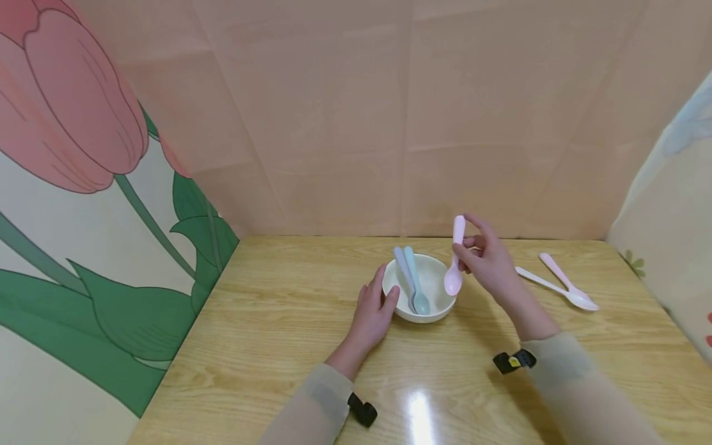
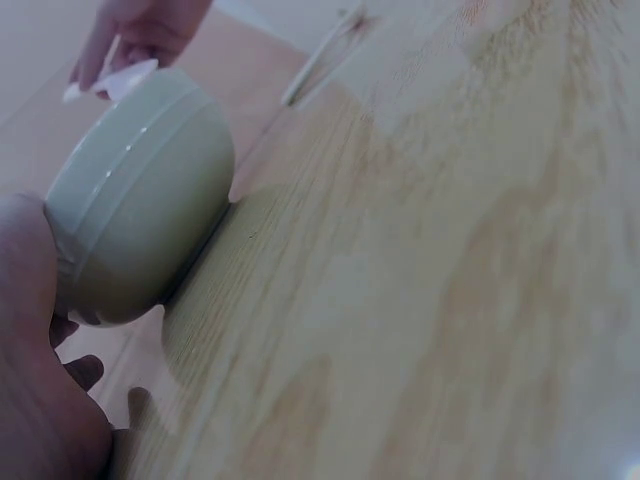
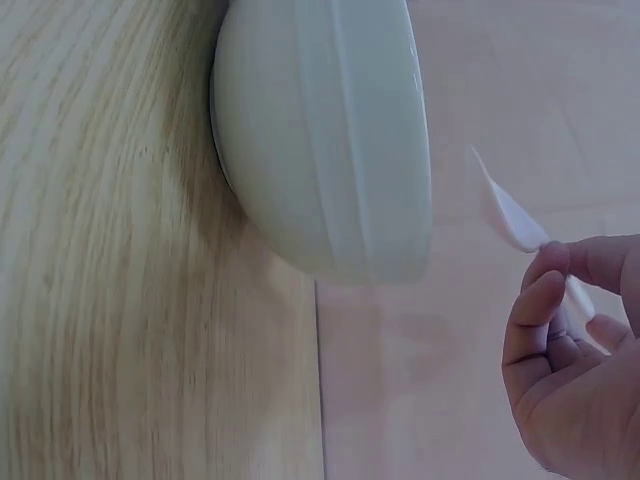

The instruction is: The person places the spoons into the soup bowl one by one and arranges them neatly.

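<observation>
A white bowl (image 1: 437,276) stands upright on the table, and two spoons lean in it: a lavender spoon (image 1: 404,270) and a light blue spoon (image 1: 413,267). My left hand (image 1: 371,312) holds the bowl's left side, thumb at the rim and fingers around the outside. In the left wrist view the bowl (image 2: 150,190) hides part of that grip. Above the bowl's right rim, my right hand (image 1: 486,259) pinches a pink spoon (image 1: 453,279) by its handle, with the spoon's head pointing down. The right wrist view shows the pink spoon (image 3: 515,218) apart from the bowl (image 3: 330,140).
On the wooden table (image 1: 267,321), right of the bowl, lie a white spoon (image 1: 578,300) and another pink spoon (image 1: 556,270), crossing near their heads. A peach-coloured cloth backdrop (image 1: 334,123) rises behind the table's far edge. A flower-printed panel (image 1: 111,247) borders the left.
</observation>
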Demonstrator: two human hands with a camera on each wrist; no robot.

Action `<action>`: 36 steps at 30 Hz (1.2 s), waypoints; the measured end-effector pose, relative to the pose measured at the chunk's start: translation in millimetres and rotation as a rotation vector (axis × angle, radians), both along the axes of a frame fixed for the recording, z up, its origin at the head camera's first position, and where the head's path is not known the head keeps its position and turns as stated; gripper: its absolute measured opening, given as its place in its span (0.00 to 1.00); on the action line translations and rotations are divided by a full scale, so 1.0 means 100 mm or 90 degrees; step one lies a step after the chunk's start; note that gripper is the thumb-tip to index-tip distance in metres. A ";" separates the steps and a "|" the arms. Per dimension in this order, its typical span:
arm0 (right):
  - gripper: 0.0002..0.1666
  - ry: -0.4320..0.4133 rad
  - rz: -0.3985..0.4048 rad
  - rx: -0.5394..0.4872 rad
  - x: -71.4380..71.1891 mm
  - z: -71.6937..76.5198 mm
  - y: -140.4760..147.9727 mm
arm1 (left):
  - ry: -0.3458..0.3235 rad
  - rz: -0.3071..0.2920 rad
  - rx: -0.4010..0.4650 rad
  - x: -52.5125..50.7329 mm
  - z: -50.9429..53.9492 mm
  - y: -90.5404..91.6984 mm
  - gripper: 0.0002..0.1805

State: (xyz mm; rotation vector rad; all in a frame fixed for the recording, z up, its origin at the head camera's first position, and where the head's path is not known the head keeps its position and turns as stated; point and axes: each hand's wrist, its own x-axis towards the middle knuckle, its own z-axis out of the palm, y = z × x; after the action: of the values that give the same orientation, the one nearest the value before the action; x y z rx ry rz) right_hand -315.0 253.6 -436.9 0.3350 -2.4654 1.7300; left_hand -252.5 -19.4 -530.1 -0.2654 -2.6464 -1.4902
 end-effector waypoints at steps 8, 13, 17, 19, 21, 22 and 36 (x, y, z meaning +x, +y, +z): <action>0.48 0.005 0.032 0.023 0.05 0.01 -0.12 | 0.014 -0.003 -0.002 0.00 0.00 0.01 0.40; 0.48 0.003 0.050 0.029 0.04 -0.04 -0.16 | 0.032 -0.005 0.001 0.01 0.00 0.01 0.40; 0.48 -0.004 0.068 0.034 0.06 -0.06 -0.20 | 0.033 -0.004 -0.002 0.00 -0.01 0.01 0.40; 0.48 -0.007 0.076 0.037 0.06 -0.07 -0.22 | 0.035 -0.005 -0.004 0.00 -0.01 0.01 0.40; 0.47 -0.008 0.083 0.039 0.06 -0.09 -0.25 | 0.036 -0.005 -0.007 0.00 -0.01 0.01 0.40; 0.47 -0.008 0.087 0.040 0.06 -0.09 -0.26 | 0.035 -0.005 -0.007 0.00 -0.01 0.01 0.40; 0.45 -0.016 0.088 0.110 0.07 -0.15 -0.38 | 0.017 -0.005 -0.015 -0.01 -0.01 0.00 0.41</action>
State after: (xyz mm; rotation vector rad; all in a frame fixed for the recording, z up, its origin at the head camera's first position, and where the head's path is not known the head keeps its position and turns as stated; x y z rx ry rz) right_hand -307.8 215.8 -451.8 0.5161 -2.6751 1.5793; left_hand -253.4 -19.2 -531.5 -0.2962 -2.6459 -1.4480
